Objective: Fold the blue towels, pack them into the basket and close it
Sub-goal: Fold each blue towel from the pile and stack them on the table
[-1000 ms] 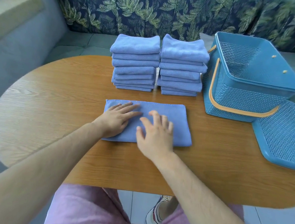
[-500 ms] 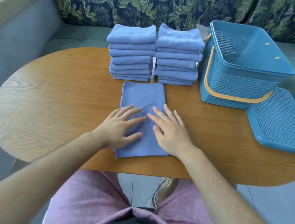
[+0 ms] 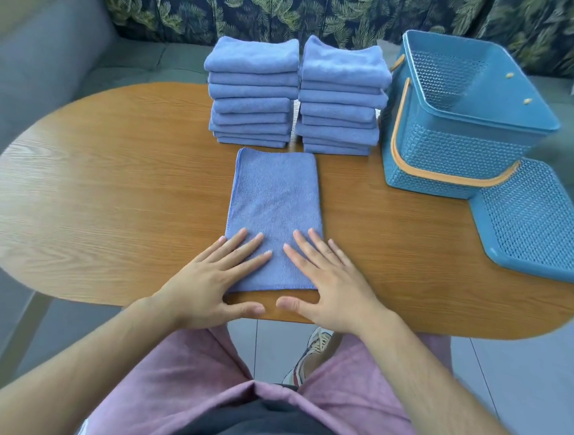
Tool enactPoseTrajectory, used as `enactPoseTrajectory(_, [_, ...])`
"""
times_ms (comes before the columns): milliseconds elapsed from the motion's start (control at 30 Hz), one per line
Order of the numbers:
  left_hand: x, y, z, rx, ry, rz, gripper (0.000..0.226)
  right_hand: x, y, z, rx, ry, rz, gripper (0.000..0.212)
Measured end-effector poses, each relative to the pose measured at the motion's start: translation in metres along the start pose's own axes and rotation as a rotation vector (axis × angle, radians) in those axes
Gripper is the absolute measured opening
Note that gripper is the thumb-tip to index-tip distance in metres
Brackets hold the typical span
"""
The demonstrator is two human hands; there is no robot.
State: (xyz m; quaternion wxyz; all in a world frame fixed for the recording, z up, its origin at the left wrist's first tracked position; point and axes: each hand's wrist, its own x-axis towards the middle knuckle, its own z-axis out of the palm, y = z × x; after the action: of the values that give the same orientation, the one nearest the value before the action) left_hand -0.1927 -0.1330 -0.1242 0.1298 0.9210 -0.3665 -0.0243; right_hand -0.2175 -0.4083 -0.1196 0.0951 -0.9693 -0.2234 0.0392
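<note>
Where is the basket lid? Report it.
Head view: the basket lid lies at the right end of the wooden table, beside the near right corner of the blue basket, right of the spread towel.

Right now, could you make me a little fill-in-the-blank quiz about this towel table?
1. Behind the flat towel stand ____ stacks of folded towels.
2. The left hand and right hand both rest their fingers on the flat ____.
3. The basket, with no towels inside, is ____.
4. The lid lies on the ____, beside the basket.
Missing words: two; towel; empty; table.
</note>
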Motion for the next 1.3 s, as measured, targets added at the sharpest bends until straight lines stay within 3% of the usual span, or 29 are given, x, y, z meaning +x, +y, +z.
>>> enactPoseTrajectory(167, [-0.015, 0.008, 0.001, 0.01, -0.016, 0.01, 0.104, -0.013, -0.01, -0.003, -0.041, -0.054, -0.019, 0.119])
enactPoseTrajectory(267, [-0.03, 0.014, 0.009, 0.065, 0.024, 0.039, 0.099, -0.027, -0.017, 0.003, -0.051, -0.058, -0.031, 0.121])
enactPoseTrajectory(400, [-0.042, 0.02, 0.013, 0.039, 0.053, 0.05, 0.092, -0.042, -0.021, 0.014, -0.05, 0.03, -0.053, 0.102])
enactPoseTrajectory(533, [-0.057, 0.026, 0.005, -0.06, 0.091, 0.059, 0.093, -0.06, -0.024, 0.016, 0.105, 0.167, -0.093, 0.077])
enactPoseTrajectory(633, [-0.069, 0.035, -0.004, -0.248, 0.179, 0.031, 0.061, -0.074, -0.027, 0.011, 0.301, 0.283, -0.111, 0.064])
enactPoseTrajectory(733, [-0.07, 0.05, -0.021, -0.564, 0.266, -0.113, 0.023, -0.08, -0.031, -0.002, 0.512, 0.377, -0.073, 0.035])
enactPoseTrajectory(833, [-0.06, 0.053, -0.035, -0.745, 0.322, -0.24, 0.011, -0.074, -0.034, -0.017, 0.709, 0.448, 0.034, 0.031])
enactPoseTrajectory(1000, [-0.023, 0.045, -0.055, -0.958, 0.452, -0.385, 0.042, -0.039, -0.033, -0.046, 0.742, 0.551, 0.167, 0.068])
enactPoseTrajectory(1167, [0.028, 0.02, -0.063, -0.919, 0.528, -0.456, 0.052, 0.016, -0.011, -0.047, 0.641, 0.58, 0.206, 0.031])
enactPoseTrajectory(1300, [0.06, -0.009, -0.048, -0.781, 0.446, -0.515, 0.042, 0.055, 0.013, -0.028, 0.594, 0.496, 0.308, 0.014])
